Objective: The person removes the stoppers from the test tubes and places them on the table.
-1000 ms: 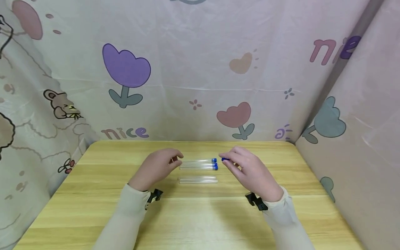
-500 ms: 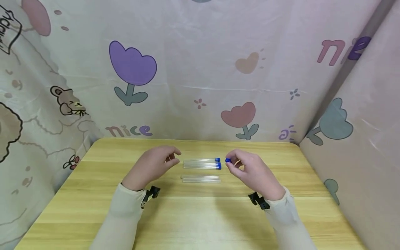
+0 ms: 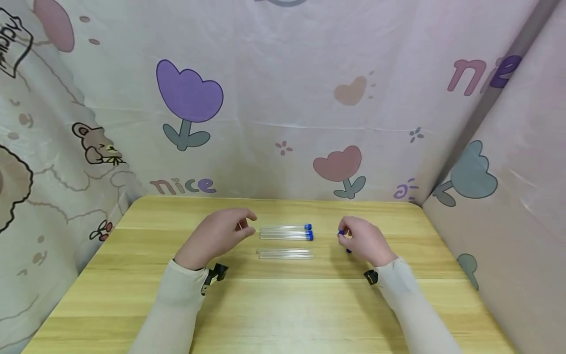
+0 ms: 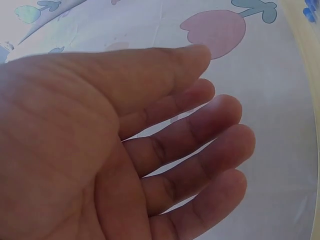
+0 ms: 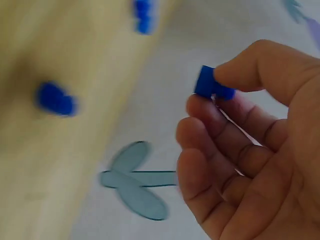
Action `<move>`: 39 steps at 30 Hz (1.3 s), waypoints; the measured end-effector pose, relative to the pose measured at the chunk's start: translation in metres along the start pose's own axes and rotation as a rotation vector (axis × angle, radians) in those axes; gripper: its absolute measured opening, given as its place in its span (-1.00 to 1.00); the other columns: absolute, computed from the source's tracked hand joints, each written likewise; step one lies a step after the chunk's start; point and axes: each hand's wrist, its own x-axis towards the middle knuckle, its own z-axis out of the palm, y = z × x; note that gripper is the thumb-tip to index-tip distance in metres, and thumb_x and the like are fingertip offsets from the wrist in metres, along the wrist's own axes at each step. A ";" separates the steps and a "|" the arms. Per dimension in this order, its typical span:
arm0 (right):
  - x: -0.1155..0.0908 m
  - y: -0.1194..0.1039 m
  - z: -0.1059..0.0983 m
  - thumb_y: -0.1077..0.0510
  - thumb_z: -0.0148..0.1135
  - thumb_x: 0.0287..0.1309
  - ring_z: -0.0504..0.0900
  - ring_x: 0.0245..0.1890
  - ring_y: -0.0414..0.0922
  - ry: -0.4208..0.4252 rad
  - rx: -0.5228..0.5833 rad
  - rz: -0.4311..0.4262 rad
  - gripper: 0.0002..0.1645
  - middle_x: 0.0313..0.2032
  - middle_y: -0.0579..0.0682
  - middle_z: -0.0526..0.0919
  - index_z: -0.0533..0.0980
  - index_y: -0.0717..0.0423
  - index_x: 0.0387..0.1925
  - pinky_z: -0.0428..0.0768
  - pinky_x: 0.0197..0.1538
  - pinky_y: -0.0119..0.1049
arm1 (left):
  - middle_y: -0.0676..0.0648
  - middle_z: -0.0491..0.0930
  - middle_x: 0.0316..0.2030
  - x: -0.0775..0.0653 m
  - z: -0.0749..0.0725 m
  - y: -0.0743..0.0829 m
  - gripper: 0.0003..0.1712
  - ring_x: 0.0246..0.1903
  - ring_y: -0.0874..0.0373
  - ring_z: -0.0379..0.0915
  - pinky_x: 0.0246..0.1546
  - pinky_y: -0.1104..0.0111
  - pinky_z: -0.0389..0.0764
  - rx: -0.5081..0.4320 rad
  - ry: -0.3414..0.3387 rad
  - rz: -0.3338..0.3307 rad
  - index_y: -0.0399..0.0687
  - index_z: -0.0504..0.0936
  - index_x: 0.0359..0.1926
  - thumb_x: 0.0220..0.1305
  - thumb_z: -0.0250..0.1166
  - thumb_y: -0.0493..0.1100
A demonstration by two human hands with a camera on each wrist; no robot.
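Farther right, a blue plastic cap [image 5: 204, 82] was carried, pinched by right hand [image 3: 364, 241], still unfitted. Left hand [image 3: 215, 238] is relaxed, empty.

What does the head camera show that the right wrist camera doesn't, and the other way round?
Only the head view shows the left hand and the clear bodies of the tubes: the capped tubes and, nearer the person, the uncapped tubes.

Only the right wrist view shows the palm side of the right hand.

Both show that hand pinching a blue cap, loose blue stuff too unclear to count, the wooden table and the patterned cloth.
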 end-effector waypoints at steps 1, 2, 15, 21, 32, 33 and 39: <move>0.001 0.004 0.006 0.21 0.41 0.20 0.57 -0.35 -0.17 -0.023 -0.027 0.011 -0.88 -0.36 -0.15 0.64 0.59 -0.03 -0.34 0.62 -0.22 -0.16 | 0.11 0.66 -0.30 0.000 0.000 0.000 -0.71 -0.33 0.22 0.54 -0.23 0.24 0.63 0.001 -0.002 -0.002 0.00 0.70 0.10 0.40 0.39 -0.11; 0.001 0.008 0.012 0.21 0.41 0.20 0.57 -0.36 -0.17 -0.045 -0.054 0.018 -0.89 -0.36 -0.14 0.65 0.60 -0.02 -0.34 0.63 -0.22 -0.15 | 0.11 0.66 -0.30 -0.001 0.000 0.000 -0.70 -0.33 0.22 0.54 -0.23 0.24 0.62 0.004 -0.002 -0.004 0.00 0.70 0.10 0.40 0.39 -0.10; 0.001 0.024 0.040 0.19 0.50 0.15 0.50 -0.46 -0.19 -0.100 -0.180 -0.006 -0.87 -0.50 -0.21 0.63 0.65 -0.02 -0.40 0.50 -0.02 0.04 | 0.11 0.65 -0.32 0.000 0.002 -0.002 -0.72 -0.35 0.23 0.52 -0.23 0.23 0.62 0.017 -0.030 -0.009 -0.02 0.71 0.07 0.40 0.39 -0.08; 0.002 0.025 0.039 0.18 0.48 0.17 0.50 -0.40 -0.14 -0.143 -0.092 0.069 -0.83 -0.43 -0.16 0.64 0.66 0.09 -0.20 0.46 0.00 0.05 | 0.11 0.65 -0.31 0.000 0.001 -0.003 -0.72 -0.34 0.23 0.52 -0.21 0.22 0.62 0.021 -0.035 -0.007 -0.02 0.72 0.07 0.41 0.38 -0.07; 0.004 -0.011 -0.014 0.07 0.27 0.38 0.69 -0.13 0.01 0.127 0.171 0.099 -0.72 -0.17 0.03 0.73 0.62 0.16 -0.01 0.66 -0.04 0.01 | 0.11 0.66 -0.22 0.001 0.005 0.001 -0.51 -0.29 0.22 0.55 -0.18 0.23 0.63 -0.022 0.032 -0.019 -0.04 0.59 0.28 0.40 0.40 -0.04; 0.004 -0.018 -0.019 0.08 0.26 0.39 0.69 -0.16 -0.02 0.147 0.180 0.074 -0.75 -0.19 -0.02 0.73 0.63 0.12 -0.02 0.66 -0.08 -0.03 | 0.09 0.68 -0.19 0.001 0.005 0.001 -0.52 -0.24 0.21 0.58 -0.14 0.20 0.65 -0.016 0.049 -0.015 -0.04 0.60 0.27 0.39 0.40 -0.04; -0.001 -0.047 -0.036 0.08 0.31 0.37 0.66 -0.21 -0.15 0.176 0.194 -0.046 -0.85 -0.21 -0.17 0.69 0.65 0.00 -0.10 0.66 -0.18 -0.17 | -0.02 0.70 0.00 -0.001 0.004 0.002 -0.58 0.02 0.03 0.61 0.10 0.06 0.63 0.021 0.096 0.024 -0.06 0.66 0.19 0.37 0.42 -0.07</move>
